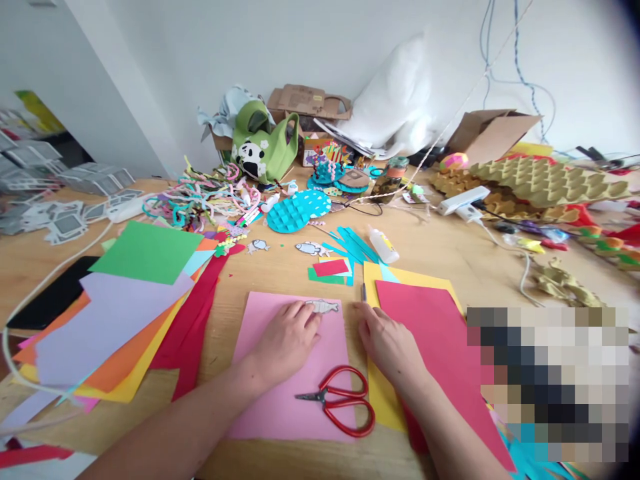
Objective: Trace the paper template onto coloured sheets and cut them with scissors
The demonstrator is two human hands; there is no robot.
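Observation:
A pink sheet (295,413) lies in front of me with a paper fish cutout (324,306) near its top edge. My left hand (291,333) rests on the sheet, its fingertips at the left end of the fish, fingers bent and slightly apart. Red-handled scissors (336,400) lie partly open across the sheet's lower right. To the right, my right hand (385,337) has its fingers curled beside a pen (365,292), which lies just past the fingertips; whatever it may hold is hidden. More fish cutouts (311,249) (259,246) lie farther back.
Coloured paper (145,252) is piled at left, near a black device (50,293). Red (440,353) and yellow sheets lie at right. Behind are a glue bottle (383,245), blue strips, pipe cleaners (200,197), a green bag (265,150) and egg cartons (550,180). A white cable runs at left.

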